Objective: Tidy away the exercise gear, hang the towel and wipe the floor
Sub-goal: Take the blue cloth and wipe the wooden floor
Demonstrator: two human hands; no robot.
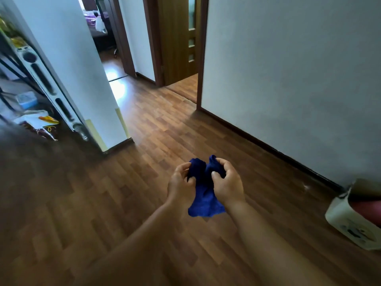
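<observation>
Between the two hands, a blue cloth (203, 200) hangs bunched above the wooden floor (123, 193). Left hand (179, 185) and right hand (227, 183) each clench an upper fold, fingers curled into the fabric. Right of the grip, a white box (348, 223) bears a printed mark, too blurred to read.

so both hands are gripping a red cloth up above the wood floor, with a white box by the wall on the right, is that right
Not quite: the cloth is dark blue, not red. The head view shows the left hand and the right hand each with a grip on it, above the wood floor, and the white box sits by the wall on the right.
</observation>
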